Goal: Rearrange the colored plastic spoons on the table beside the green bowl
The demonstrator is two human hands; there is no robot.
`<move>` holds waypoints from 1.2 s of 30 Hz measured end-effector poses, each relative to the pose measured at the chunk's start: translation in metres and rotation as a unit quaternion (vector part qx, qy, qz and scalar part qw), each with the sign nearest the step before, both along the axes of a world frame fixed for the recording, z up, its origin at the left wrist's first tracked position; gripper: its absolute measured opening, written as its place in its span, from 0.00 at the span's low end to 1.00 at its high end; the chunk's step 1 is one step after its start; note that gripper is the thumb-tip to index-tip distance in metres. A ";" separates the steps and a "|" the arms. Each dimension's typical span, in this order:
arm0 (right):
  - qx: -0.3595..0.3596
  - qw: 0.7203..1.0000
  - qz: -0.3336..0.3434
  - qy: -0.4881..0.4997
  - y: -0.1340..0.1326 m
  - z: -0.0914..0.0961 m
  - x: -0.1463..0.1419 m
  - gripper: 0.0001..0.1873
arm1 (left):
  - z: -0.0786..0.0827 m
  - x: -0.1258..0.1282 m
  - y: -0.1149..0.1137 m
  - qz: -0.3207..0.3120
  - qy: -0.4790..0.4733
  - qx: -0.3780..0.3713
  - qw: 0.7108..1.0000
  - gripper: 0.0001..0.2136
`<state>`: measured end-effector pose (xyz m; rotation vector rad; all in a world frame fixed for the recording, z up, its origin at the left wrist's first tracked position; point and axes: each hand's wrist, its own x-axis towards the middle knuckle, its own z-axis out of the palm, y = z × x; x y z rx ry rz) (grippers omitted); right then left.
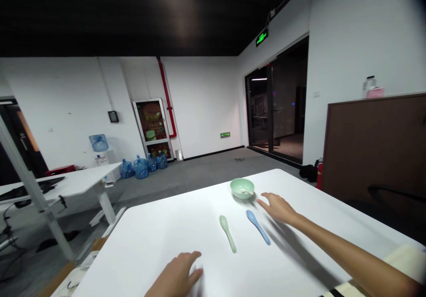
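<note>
- Left hand (175, 277), lower centre of the head view: fingers loosely curled and released, holding nothing. The hand is slightly blurred, and whether it touches the white counter (143, 248) cannot be told.
- Right hand (278, 208), arm reaching in from the lower right: fingers spread and released, empty, close to the blue spoon and near the bowl.
- Blue spoon (258, 227): lying on the counter, just left of the right hand's fingers, bowl end pointing away from the camera.
- Pale green spoon (228, 234): lying on the counter just left of the blue spoon, not touching it.
- Pale green bowl (242, 188): upright on the counter, beyond both spoons, with a pale utensil (246, 192) resting inside.
- Risks, as judged: a low sweep of the right hand could nudge the blue spoon into the green one. A knock on the bowl's rim could tip it, and the utensil could slide out. The smooth counter offers little to stop a spoon skidding.
- Surroundings: white desk (66, 184) to the left; blue water jugs (140, 168) along the far wall.
</note>
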<state>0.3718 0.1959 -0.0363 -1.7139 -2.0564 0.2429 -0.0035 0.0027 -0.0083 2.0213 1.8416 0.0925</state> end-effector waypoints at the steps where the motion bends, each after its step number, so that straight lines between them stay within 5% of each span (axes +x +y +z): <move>1: -0.005 1.000 0.008 -0.004 -0.009 -0.003 0.001 0.34 | 0.001 0.000 -0.001 0.001 0.000 0.000 1.000 0.26; 6: -0.042 0.999 0.024 -0.021 -0.034 -0.009 -0.005 0.34 | -0.001 -0.002 -0.007 0.011 -0.001 -0.004 1.000 0.27; 10: -0.033 0.999 0.031 -0.023 -0.030 -0.004 -0.013 0.30 | 0.000 -0.003 -0.007 0.010 -0.002 0.003 1.000 0.27; 19: -0.011 0.995 -0.043 -0.090 0.057 0.033 -0.040 0.21 | 0.004 0.004 -0.006 0.003 0.005 -0.003 1.000 0.25; 25: -0.073 0.990 -0.066 -0.105 0.110 0.017 -0.058 0.21 | -0.003 -0.003 -0.002 0.022 0.005 0.008 1.000 0.25; 31: -0.102 0.988 -0.062 -0.094 0.129 -0.005 -0.061 0.22 | -0.005 -0.003 0.002 0.016 -0.005 0.003 1.000 0.25; 36: -0.085 0.992 -0.054 -0.082 0.120 0.007 -0.054 0.17 | -0.005 -0.005 0.003 0.014 -0.005 0.006 1.000 0.26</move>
